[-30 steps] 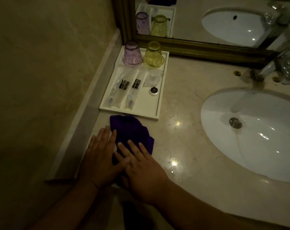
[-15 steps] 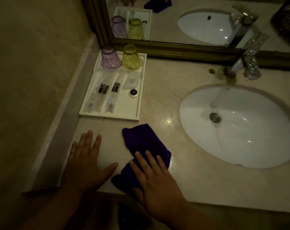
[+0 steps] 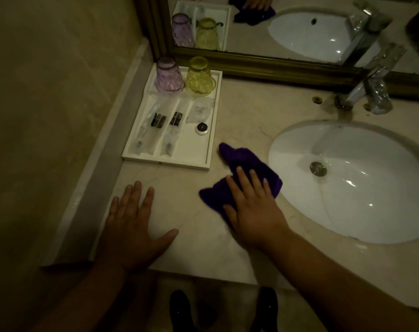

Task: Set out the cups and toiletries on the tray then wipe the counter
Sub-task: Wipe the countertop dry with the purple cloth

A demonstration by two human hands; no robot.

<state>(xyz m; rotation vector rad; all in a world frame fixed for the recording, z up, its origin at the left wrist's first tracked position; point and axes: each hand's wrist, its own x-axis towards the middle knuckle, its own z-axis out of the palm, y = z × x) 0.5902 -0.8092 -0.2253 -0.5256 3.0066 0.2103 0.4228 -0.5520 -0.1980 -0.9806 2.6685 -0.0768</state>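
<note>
Worktop (image 3: 239, 111) is carrying the white tray (image 3: 166, 164) at its left, with a purple cup (image 3: 167, 76) and yellow cup (image 3: 200, 77) sitting upside down at the back and wrapped toiletries (image 3: 155, 130) lying in front. I am pressing my right hand (image 3: 254, 207), fingers spread flat, on the purple cloth (image 3: 242, 159) between tray and sink (image 3: 362, 185), while my left hand (image 3: 134, 226) is resting open and empty on the stone.

Beige marble counter (image 3: 247, 111), sink (image 3: 362, 183) set into its right half. Directly on it: white tray (image 3: 211, 130) at back left against the wall ledge, purple cloth (image 3: 244, 164) between tray and sink, left hand (image 3: 134, 226) flat near the front edge.
</note>
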